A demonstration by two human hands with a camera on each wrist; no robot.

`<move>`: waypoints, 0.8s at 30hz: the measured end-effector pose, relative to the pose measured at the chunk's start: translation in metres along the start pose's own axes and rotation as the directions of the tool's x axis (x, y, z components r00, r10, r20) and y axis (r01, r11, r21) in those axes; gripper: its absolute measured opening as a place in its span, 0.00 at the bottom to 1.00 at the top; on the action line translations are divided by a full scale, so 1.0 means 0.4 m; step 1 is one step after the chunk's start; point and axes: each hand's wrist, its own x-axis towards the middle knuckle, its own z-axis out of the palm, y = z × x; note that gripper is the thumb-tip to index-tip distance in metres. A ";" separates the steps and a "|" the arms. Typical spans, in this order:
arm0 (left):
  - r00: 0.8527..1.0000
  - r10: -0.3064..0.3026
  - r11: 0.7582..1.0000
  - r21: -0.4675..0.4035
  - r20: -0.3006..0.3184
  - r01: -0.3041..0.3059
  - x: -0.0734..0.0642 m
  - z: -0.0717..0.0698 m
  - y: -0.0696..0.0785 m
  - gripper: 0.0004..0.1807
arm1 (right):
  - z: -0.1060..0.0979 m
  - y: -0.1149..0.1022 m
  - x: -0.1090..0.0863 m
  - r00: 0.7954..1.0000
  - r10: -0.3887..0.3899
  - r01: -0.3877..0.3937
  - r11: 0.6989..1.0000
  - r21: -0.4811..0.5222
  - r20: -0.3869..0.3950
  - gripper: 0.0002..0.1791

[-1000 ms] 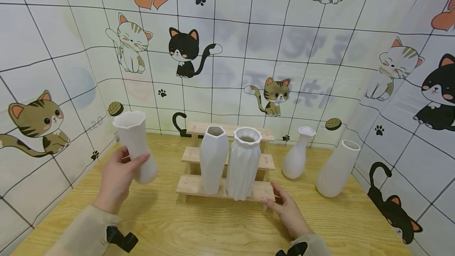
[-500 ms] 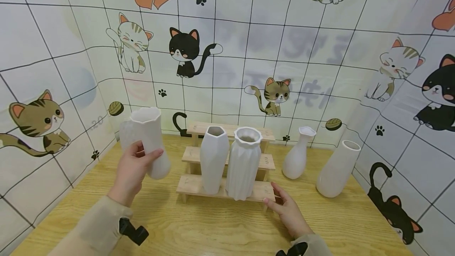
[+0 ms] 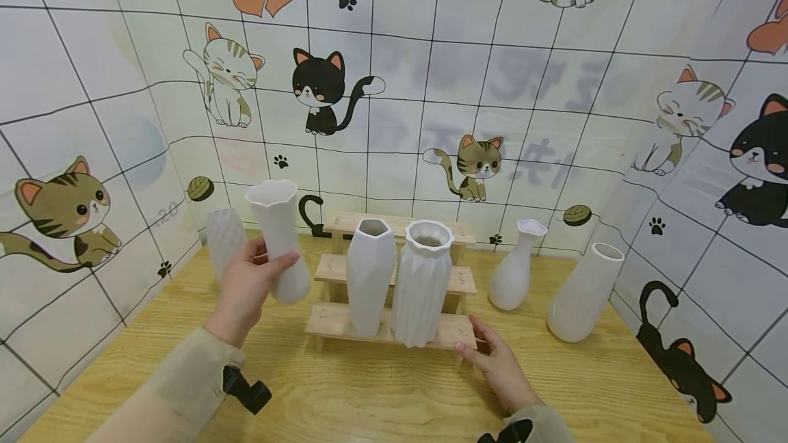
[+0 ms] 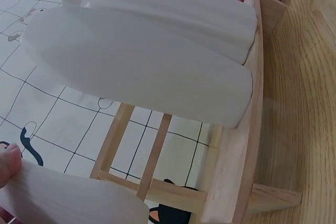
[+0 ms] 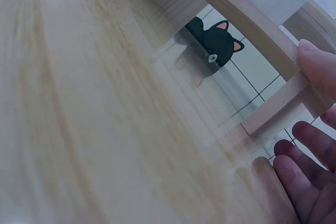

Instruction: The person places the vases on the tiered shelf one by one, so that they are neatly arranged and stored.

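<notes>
My left hand (image 3: 246, 292) grips a white vase (image 3: 277, 224) with a wavy rim and holds it tilted, left of a small three-step wooden stand (image 3: 329, 320). The left wrist view shows the lower part of that vase (image 4: 73, 198) and a fingertip on it. On the lowest step stand a faceted white vase (image 3: 371, 279) and a fluted white vase (image 3: 421, 292), side by side. My right hand (image 3: 501, 371) holds the right end of this step. In the right wrist view its thumb (image 5: 317, 64) presses on the step's end, with the other fingers curled below.
A textured white vase (image 3: 223, 238) stands behind my left hand, partly hidden. Two more white vases, one narrow-necked (image 3: 512, 275) and one slanted (image 3: 579, 303), are right of the stand. A cat-patterned wall covering (image 3: 400, 108) closes off the back and sides of the wooden table (image 3: 369, 402).
My left hand has carried the wavy-rimmed vase rightward and slightly up, closer to the stand. The textured vase behind has come into sight. My right hand has stayed on the step.
</notes>
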 end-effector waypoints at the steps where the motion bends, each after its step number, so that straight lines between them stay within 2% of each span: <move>1: 1.000 0.006 1.000 -0.002 0.005 -0.006 0.002 0.003 0.001 0.42 | 0.000 0.001 0.000 1.000 0.000 0.000 1.000 -0.003 0.000 0.43; 7: 1.000 0.027 1.000 0.010 0.011 -0.027 0.015 0.027 0.016 0.40 | -0.003 0.006 0.000 1.000 0.000 0.000 1.000 -0.027 0.001 0.44; 14: 1.000 0.012 0.999 0.034 0.015 -0.012 0.023 0.042 0.043 0.41 | -0.002 0.012 0.008 1.000 0.007 -0.007 0.999 -0.031 -0.005 0.45; 24: 0.997 0.012 1.000 0.009 0.071 -0.013 0.042 0.072 0.068 0.43 | -0.004 0.022 0.014 1.000 0.005 -0.005 1.000 -0.023 0.002 0.44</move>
